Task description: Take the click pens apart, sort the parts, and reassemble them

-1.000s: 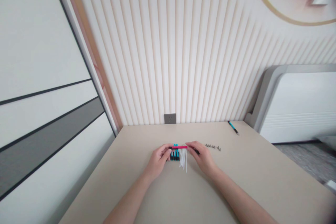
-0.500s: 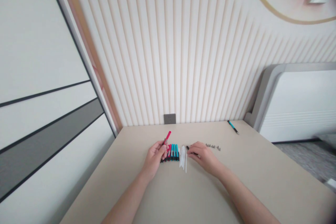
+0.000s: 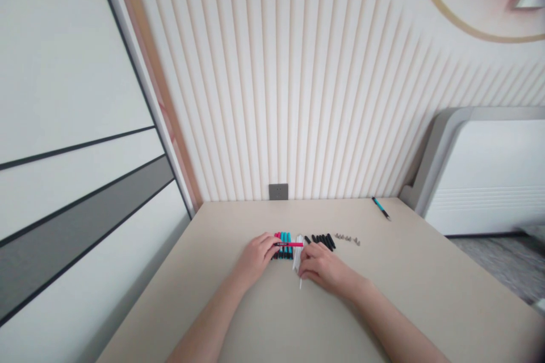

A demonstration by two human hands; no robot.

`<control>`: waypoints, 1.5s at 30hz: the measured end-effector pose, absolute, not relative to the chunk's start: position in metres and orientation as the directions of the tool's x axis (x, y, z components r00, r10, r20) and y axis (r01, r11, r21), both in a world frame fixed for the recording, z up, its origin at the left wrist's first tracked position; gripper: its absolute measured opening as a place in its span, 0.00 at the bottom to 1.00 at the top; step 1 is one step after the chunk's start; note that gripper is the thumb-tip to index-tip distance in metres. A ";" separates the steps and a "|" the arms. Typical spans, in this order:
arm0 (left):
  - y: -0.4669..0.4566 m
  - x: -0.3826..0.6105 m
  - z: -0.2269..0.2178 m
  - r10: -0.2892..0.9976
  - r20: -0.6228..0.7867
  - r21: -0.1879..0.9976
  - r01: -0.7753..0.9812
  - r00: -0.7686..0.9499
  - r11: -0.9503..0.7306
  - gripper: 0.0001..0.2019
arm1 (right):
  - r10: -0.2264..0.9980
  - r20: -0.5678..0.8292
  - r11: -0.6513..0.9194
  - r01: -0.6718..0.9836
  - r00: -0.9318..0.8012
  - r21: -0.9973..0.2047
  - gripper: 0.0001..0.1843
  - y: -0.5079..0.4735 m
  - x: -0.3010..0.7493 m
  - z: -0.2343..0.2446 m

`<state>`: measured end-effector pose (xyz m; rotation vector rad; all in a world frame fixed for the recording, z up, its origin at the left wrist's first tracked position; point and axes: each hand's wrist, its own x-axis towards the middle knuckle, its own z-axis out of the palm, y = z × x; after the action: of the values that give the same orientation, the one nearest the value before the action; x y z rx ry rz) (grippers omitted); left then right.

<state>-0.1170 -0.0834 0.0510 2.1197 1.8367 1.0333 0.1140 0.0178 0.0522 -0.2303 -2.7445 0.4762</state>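
A pink-red pen barrel (image 3: 293, 244) lies level between the fingers of my left hand (image 3: 258, 256), its open end pointing right. Partly under that hand is a row of pink-red and turquoise pen barrels (image 3: 286, 237) with black lower parts. My right hand (image 3: 324, 265) is closed at the pile of thin white pen refills (image 3: 298, 247). One white refill (image 3: 300, 283) sticks out below its fingertips, pinched there. Several black pen grips (image 3: 324, 240) lie just beyond the right hand.
Small metal pen tips (image 3: 347, 238) sit in a line to the right of the black grips. A turquoise and black pen (image 3: 381, 209) lies near the back right of the beige table (image 3: 272, 323). A ribbed wall with a dark socket (image 3: 278, 191) stands behind.
My left hand has turned the pink-red barrel from upright-slanting to level. My right hand has moved toward me and left, from the black grips onto the white refills.
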 end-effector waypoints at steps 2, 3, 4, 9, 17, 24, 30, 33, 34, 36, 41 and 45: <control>-0.083 -0.119 0.050 0.921 0.390 0.544 0.805 0.007 -0.236 0.11 | 0.169 0.324 0.944 0.058 -0.931 -0.324 0.11 0.012 0.110 0.053; -0.083 -0.120 0.049 0.921 0.389 0.547 0.803 0.004 -0.234 0.11 | 0.146 0.335 0.949 0.036 -0.931 -0.314 0.11 0.009 0.108 0.053; -0.083 -0.120 0.048 0.922 0.387 0.550 0.802 0.001 -0.231 0.11 | 0.127 0.346 0.950 0.014 -0.929 -0.311 0.11 0.006 0.106 0.054; -0.082 -0.123 0.047 0.925 0.380 0.569 0.792 -0.015 -0.221 0.10 | 0.270 0.403 0.910 0.096 -0.874 -0.403 0.12 0.010 0.107 0.057; -0.082 -0.122 0.049 0.929 0.368 0.563 0.800 -0.018 -0.207 0.10 | 0.503 0.414 0.830 0.292 -0.758 -0.475 0.15 0.042 0.123 0.048; -0.083 -0.121 0.051 0.933 0.359 0.559 0.806 -0.023 -0.196 0.11 | 0.488 0.423 0.837 0.273 -0.763 -0.475 0.15 0.040 0.121 0.047; -0.083 -0.117 0.051 0.929 0.367 0.536 0.809 0.035 -0.242 0.11 | 0.420 0.456 0.865 0.193 -0.785 -0.464 0.18 0.032 0.117 0.044; -0.083 -0.118 0.051 0.933 0.359 0.538 0.810 0.029 -0.232 0.11 | 0.449 0.469 0.861 0.227 -0.761 -0.456 0.22 0.030 0.117 0.046; -0.083 -0.119 0.050 0.932 0.361 0.545 0.808 0.016 -0.225 0.12 | 0.465 0.469 0.856 0.248 -0.750 -0.453 0.22 0.030 0.118 0.047; -0.082 -0.122 0.050 0.930 0.367 0.564 0.799 -0.018 -0.208 0.11 | 0.500 0.460 0.843 0.292 -0.733 -0.451 0.22 0.034 0.121 0.049; -0.082 -0.126 0.049 0.921 0.381 0.577 0.799 -0.081 -0.168 0.12 | 0.561 0.401 0.810 0.380 -0.724 -0.448 0.15 0.047 0.125 0.046; -0.082 -0.125 0.051 0.925 0.375 0.586 0.787 -0.055 -0.191 0.11 | 0.553 0.394 0.812 0.368 -0.735 -0.453 0.17 0.049 0.123 0.039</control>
<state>-0.1250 -0.0823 0.0507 2.0185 1.8648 1.0774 0.1225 0.0489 0.0387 -0.6809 -2.4734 0.4731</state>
